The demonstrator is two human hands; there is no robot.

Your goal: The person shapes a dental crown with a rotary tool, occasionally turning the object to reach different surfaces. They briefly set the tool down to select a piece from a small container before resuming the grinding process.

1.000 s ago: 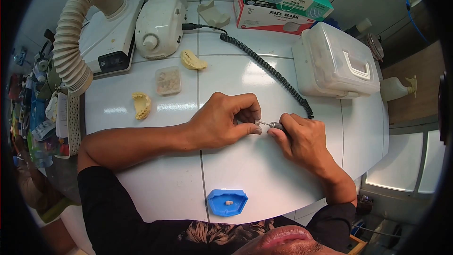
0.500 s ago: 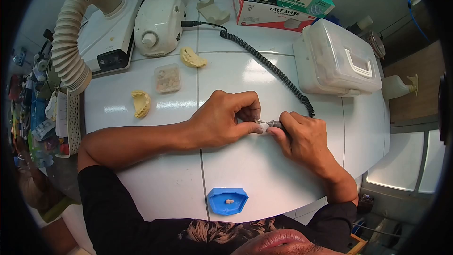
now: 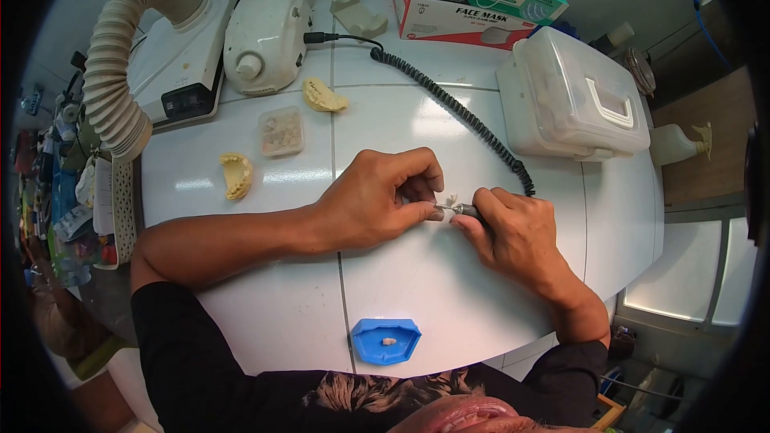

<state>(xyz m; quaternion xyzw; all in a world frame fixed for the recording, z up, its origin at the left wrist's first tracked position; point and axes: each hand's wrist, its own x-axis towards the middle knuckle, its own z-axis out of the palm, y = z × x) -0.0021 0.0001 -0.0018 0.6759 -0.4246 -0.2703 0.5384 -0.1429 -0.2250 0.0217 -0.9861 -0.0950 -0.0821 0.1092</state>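
My right hand [image 3: 517,232] is wrapped round a dark grey rotary handpiece [image 3: 467,210], its thin metal bur pointing left. My left hand [image 3: 385,196] is closed, thumb and fingertips drawn together at the tip of the bur. Whatever small piece they pinch is mostly hidden and too small to name. A tiny whitish bit [image 3: 451,200] shows just above the bur. Close to my body, a blue tray [image 3: 365,346] holds one small tooth-like piece [image 3: 389,341].
Behind my left forearm lie two yellowish dental casts [image 3: 237,176] and a clear box [image 3: 281,131] of small pieces. A white control unit [image 3: 265,40] feeds the coiled cord [image 3: 449,103]. A ribbed hose [image 3: 116,56], mask boxes [image 3: 473,20] and a lidded case [image 3: 573,96] stand farther back.
Both hands stay almost in place, with the left fingertips shifting slightly at the bur. A whitish bit now shows above the bur. The whole view has shifted a little.
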